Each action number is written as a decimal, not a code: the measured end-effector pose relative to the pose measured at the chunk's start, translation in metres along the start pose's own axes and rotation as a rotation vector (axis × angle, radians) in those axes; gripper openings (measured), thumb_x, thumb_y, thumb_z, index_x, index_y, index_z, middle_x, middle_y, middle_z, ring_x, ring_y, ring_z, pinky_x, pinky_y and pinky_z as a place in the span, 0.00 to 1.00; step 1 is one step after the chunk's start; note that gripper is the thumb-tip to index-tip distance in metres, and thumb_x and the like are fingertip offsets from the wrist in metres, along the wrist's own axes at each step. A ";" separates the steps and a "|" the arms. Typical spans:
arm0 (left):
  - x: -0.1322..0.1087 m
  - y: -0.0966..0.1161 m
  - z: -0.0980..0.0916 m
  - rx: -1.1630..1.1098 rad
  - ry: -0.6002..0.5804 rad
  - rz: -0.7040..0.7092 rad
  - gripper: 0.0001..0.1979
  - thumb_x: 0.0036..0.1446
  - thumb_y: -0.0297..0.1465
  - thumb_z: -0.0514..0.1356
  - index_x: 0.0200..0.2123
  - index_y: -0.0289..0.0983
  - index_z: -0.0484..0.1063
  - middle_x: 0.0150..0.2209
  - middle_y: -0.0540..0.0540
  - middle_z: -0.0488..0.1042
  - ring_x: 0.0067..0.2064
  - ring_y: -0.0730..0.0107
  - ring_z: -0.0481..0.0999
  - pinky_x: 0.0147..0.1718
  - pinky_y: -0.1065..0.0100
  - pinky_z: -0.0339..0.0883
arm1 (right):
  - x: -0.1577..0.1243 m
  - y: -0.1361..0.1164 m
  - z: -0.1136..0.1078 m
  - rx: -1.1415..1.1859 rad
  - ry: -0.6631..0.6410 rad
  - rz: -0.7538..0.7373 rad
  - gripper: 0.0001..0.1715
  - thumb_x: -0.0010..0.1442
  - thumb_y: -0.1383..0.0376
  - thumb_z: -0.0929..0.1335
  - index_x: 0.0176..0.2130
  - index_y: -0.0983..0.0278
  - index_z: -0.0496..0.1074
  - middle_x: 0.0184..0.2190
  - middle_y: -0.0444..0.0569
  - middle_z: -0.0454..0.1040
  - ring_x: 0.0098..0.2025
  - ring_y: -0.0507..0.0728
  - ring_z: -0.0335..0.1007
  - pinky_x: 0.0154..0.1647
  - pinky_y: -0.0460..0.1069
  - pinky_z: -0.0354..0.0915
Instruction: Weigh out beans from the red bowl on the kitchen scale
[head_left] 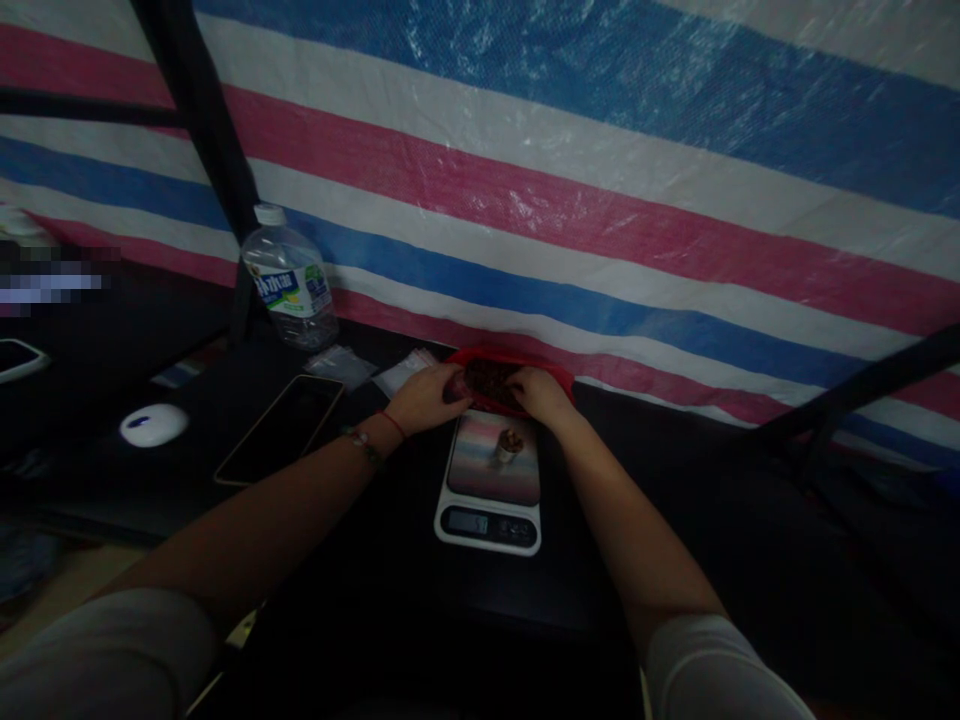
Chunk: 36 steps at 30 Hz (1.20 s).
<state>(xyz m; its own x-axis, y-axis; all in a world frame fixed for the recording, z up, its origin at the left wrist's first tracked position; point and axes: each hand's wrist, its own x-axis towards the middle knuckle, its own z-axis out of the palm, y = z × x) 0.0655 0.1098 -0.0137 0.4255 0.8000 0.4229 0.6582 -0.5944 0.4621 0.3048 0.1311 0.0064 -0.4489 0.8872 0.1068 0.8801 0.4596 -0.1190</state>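
A red bag (551, 370), its mouth open, holds dark brown bits (491, 381) too small to name. At its left edge my left hand (426, 397) is closed on the bag's rim. The fingers of my right hand (545, 396) dip into the bag from the right, curled among the brown bits; what lies between the fingertips is hidden. Just in front of the bag is a white kitchen scale (491, 540) with a lit display that I cannot read. On its plate stands a small cup (509, 448) filled with brownish pieces.
Clear plastic bags (341, 366) and a white packet (401, 372) lie left of the red bag. Behind them stands a large plastic bottle (292, 285). A phone (281, 430) and a white mouse (154, 425) are further left. A striped tarp (525, 200) hangs behind the black table (390, 560).
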 end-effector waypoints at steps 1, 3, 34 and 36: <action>0.000 0.000 0.000 -0.002 0.000 0.005 0.23 0.53 0.40 0.60 0.50 0.37 0.69 0.48 0.41 0.75 0.48 0.56 0.74 0.49 0.57 0.67 | 0.000 0.001 -0.001 0.012 0.008 0.014 0.17 0.58 0.73 0.65 0.44 0.64 0.78 0.46 0.53 0.77 0.50 0.59 0.70 0.55 0.50 0.61; 0.000 -0.001 0.000 -0.006 0.003 0.009 0.23 0.53 0.41 0.60 0.50 0.37 0.69 0.48 0.41 0.75 0.48 0.56 0.74 0.49 0.57 0.67 | -0.001 0.003 -0.004 0.048 0.035 0.033 0.17 0.57 0.74 0.65 0.43 0.65 0.78 0.46 0.53 0.77 0.50 0.59 0.70 0.55 0.50 0.61; 0.000 -0.002 0.002 -0.006 -0.003 -0.011 0.26 0.53 0.43 0.60 0.52 0.36 0.68 0.47 0.40 0.75 0.45 0.56 0.75 0.46 0.58 0.67 | -0.045 -0.042 -0.085 0.524 -0.350 -0.202 0.06 0.51 0.69 0.69 0.32 0.63 0.75 0.30 0.43 0.76 0.32 0.52 0.71 0.32 0.45 0.62; 0.000 -0.002 0.003 0.003 0.002 -0.013 0.26 0.53 0.43 0.60 0.52 0.36 0.68 0.46 0.40 0.75 0.45 0.55 0.75 0.46 0.57 0.68 | -0.039 -0.036 -0.076 0.506 -0.229 -0.172 0.05 0.51 0.69 0.69 0.32 0.64 0.75 0.29 0.43 0.75 0.31 0.51 0.70 0.32 0.45 0.62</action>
<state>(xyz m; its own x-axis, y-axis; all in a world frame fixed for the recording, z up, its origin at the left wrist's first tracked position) 0.0657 0.1115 -0.0165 0.4154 0.8075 0.4188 0.6654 -0.5837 0.4654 0.3026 0.0770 0.0819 -0.6502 0.7585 -0.0430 0.6335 0.5101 -0.5818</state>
